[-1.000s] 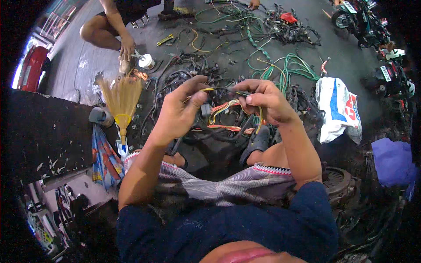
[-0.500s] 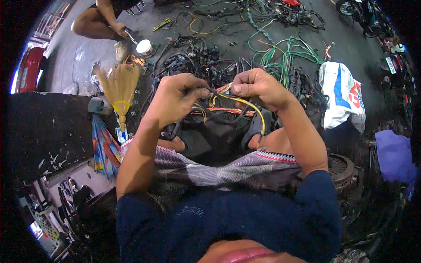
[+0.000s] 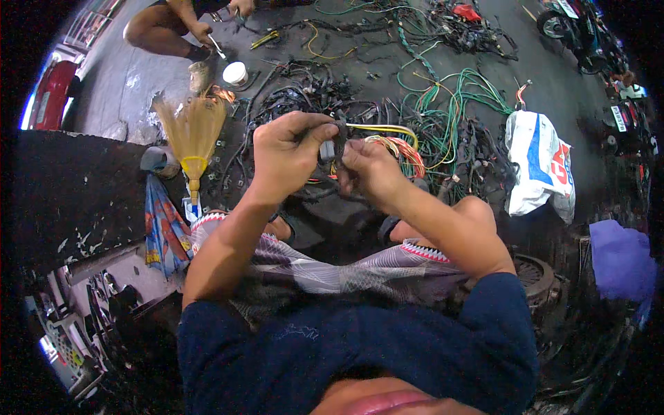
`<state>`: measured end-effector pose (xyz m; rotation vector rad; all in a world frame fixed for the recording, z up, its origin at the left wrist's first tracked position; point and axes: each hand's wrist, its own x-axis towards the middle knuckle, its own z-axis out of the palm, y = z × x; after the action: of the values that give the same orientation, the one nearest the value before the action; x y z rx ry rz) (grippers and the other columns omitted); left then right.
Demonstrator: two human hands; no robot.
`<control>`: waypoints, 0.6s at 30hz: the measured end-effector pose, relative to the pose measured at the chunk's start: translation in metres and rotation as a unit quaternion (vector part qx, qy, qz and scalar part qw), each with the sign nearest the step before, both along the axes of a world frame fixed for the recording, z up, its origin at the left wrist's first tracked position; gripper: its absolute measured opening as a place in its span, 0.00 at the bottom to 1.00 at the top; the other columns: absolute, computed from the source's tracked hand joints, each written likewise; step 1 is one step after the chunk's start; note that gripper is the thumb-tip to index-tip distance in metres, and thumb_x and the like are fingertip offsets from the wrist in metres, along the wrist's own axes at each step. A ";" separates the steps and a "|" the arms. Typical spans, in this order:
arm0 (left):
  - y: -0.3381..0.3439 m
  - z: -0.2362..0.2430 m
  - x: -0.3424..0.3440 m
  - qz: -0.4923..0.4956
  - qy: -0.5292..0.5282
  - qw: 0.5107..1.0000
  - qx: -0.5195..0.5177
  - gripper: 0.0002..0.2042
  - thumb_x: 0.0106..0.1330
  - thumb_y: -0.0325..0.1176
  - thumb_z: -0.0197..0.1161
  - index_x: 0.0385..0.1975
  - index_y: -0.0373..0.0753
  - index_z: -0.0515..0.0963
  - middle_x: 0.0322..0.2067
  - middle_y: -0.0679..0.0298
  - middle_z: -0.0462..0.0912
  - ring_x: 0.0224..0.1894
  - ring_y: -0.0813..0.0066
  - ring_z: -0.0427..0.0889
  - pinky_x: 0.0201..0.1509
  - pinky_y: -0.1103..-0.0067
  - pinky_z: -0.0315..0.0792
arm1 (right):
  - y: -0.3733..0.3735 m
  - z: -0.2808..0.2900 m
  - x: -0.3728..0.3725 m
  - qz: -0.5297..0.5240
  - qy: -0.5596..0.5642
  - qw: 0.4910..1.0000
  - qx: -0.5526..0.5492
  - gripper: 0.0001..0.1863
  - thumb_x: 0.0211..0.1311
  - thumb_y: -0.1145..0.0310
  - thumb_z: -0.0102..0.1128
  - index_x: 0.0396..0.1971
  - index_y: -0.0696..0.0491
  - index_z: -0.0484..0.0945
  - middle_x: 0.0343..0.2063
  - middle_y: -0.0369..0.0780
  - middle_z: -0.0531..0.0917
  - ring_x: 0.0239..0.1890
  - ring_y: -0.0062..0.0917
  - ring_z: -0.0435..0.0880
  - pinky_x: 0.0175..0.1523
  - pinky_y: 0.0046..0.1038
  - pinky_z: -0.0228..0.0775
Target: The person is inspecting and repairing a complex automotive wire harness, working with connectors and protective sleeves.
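My left hand (image 3: pixel 290 152) pinches a dark taped wire harness (image 3: pixel 339 138) between thumb and fingertips, in front of my knees. A small grey block (image 3: pixel 326 151), perhaps a connector, hangs just under those fingertips. Closed on the lower part of the same harness is my right hand (image 3: pixel 373 169); its fingertips partly cover what they grip. Yellow and white wires (image 3: pixel 387 128) run out of the harness to the right and bend down behind my right hand. A bundle of red and orange wires (image 3: pixel 411 158) shows just beyond that hand.
A heap of black harnesses (image 3: pixel 297 86) and loose green wires (image 3: pixel 477 90) lie ahead on the floor. A broom (image 3: pixel 192 135) stands left, a white plastic sack (image 3: pixel 536 166) right. Beyond, another person's hand (image 3: pixel 201 32) holds a tool near a white tub (image 3: pixel 235 73).
My right hand has moved down and left, closer to my left hand. The yellow wire has swung from below to above my right hand, and the grey block has come into view.
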<state>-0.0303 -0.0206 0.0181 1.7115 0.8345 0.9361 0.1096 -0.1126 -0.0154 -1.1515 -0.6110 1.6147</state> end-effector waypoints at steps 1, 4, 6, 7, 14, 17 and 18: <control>0.003 0.000 0.001 0.020 0.029 0.999 0.033 0.05 0.53 0.26 0.67 0.29 0.34 0.82 0.23 0.60 0.83 0.25 0.77 0.82 0.32 0.81 0.73 | -0.004 0.003 -0.004 -0.018 -0.010 1.000 0.022 0.14 0.67 0.62 0.50 0.30 0.58 0.76 0.18 0.35 0.77 0.20 0.20 0.74 0.27 0.24 0.67; 0.008 0.007 -0.001 0.056 0.077 0.993 0.075 0.05 0.51 0.26 0.65 0.28 0.34 0.82 0.23 0.55 0.82 0.26 0.67 0.84 0.32 0.77 0.75 | -0.007 0.021 0.001 -0.022 -0.261 0.961 0.086 0.14 0.65 0.63 0.53 0.27 0.59 0.76 0.17 0.34 0.76 0.20 0.19 0.74 0.27 0.24 0.66; 0.012 0.005 -0.007 -0.003 0.161 0.976 0.148 0.05 0.52 0.26 0.65 0.29 0.34 0.82 0.23 0.56 0.83 0.24 0.74 0.82 0.31 0.79 0.74 | -0.005 0.034 0.008 -0.047 -0.356 0.921 0.150 0.11 0.60 0.65 0.58 0.24 0.58 0.76 0.17 0.38 0.77 0.19 0.25 0.76 0.27 0.28 0.67; 0.010 0.002 -0.007 -0.028 0.166 0.976 0.134 0.05 0.51 0.26 0.66 0.27 0.35 0.82 0.23 0.55 0.82 0.24 0.66 0.82 0.30 0.76 0.74 | -0.002 0.041 0.016 -0.050 -0.459 0.853 0.243 0.09 0.57 0.66 0.60 0.23 0.57 0.77 0.18 0.40 0.78 0.20 0.30 0.78 0.27 0.30 0.68; -0.005 0.037 -0.011 -0.320 0.174 0.931 0.004 0.05 0.49 0.25 0.67 0.26 0.34 0.80 0.24 0.54 0.81 0.25 0.64 0.82 0.31 0.76 0.73 | 0.028 0.034 0.067 0.103 -0.366 0.914 0.137 0.10 0.58 0.67 0.58 0.21 0.56 0.77 0.17 0.36 0.79 0.20 0.25 0.78 0.26 0.27 0.68; -0.008 0.024 -0.004 -0.259 0.071 0.962 -0.052 0.05 0.52 0.23 0.66 0.28 0.33 0.79 0.24 0.60 0.82 0.25 0.76 0.80 0.32 0.79 0.73 | 0.033 -0.004 0.049 0.190 -0.120 0.974 -0.025 0.09 0.61 0.66 0.55 0.24 0.54 0.76 0.17 0.33 0.76 0.20 0.16 0.73 0.24 0.20 0.64; -0.005 0.020 0.000 -0.196 0.011 0.976 -0.093 0.05 0.53 0.22 0.64 0.29 0.32 0.79 0.24 0.61 0.82 0.26 0.79 0.80 0.32 0.79 0.74 | 0.033 -0.015 0.037 0.180 -0.082 0.978 -0.066 0.09 0.62 0.66 0.55 0.25 0.54 0.75 0.17 0.33 0.75 0.19 0.16 0.72 0.24 0.20 0.63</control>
<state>-0.0302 -0.0252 0.0377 1.6450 0.5486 0.5537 0.1462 -0.0799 -0.0305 -1.3373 -0.8688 1.9000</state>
